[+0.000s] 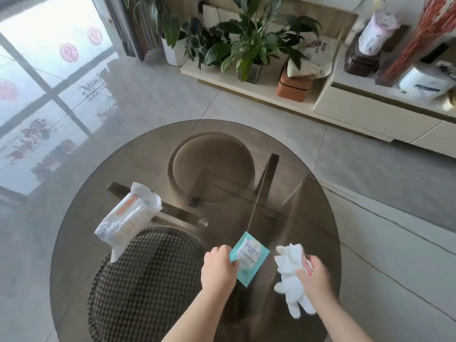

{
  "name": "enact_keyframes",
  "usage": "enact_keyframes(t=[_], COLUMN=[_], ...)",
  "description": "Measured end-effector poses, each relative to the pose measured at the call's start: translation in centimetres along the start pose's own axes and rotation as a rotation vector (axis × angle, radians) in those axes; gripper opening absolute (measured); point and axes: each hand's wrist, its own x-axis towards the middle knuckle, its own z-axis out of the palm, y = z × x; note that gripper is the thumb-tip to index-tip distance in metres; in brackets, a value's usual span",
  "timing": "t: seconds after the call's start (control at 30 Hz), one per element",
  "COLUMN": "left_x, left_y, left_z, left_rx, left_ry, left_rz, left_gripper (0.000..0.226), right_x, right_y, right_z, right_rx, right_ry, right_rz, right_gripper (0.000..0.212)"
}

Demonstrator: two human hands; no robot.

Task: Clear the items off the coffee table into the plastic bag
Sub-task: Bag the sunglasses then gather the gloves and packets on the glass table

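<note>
left hand (218, 269) pinches 1 teal packet (249, 257); right hand (314, 274) grips 1 white bag (291, 272); 1 wipes pack (128, 218) on table (308, 206).

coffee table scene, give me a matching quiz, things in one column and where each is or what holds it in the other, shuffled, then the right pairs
Things
1. teal packet
2. white plastic bag
3. white and orange pack
4. checked stool

Places
A. under the glass table
B. lying on the glass, far left
C. pinched by the left hand
D. gripped by the right hand

Pairs: 1-C, 2-D, 3-B, 4-A
</note>
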Motion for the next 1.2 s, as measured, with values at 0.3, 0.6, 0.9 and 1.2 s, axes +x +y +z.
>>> enact_keyframes(t=[0.3, 0.6, 0.9, 1.2], left_x=[0.5, 0.3, 3.0, 8.5], left_y=[0.3, -2.1, -8.3, -13.4], left_z=[5.1, 1.1, -12.6, -19.0], left_rx=[0.323, 0.155, 0.072, 0.047], left_ry=[0.169, 0.199, 0.378, 0.384], left_rz=[0.012, -0.123, -0.125, -0.172], left_gripper=[0.061, 0.031, 0.034, 0.030], right_x=[1.0, 0.1, -4.6, -8.2], right_y=[1.7, -0.3, -6.3, -9.0], right_z=[3.1, 5.3, 9.5, 14.6], right_rx=[-0.242, -0.102, 0.083, 0.267], right_ry=[0.109, -0.075, -0.148, -0.255], right_rz=[-0.081, -0.071, -0.164, -0.122], right_gripper=[0.030, 0.020, 0.014, 0.023])
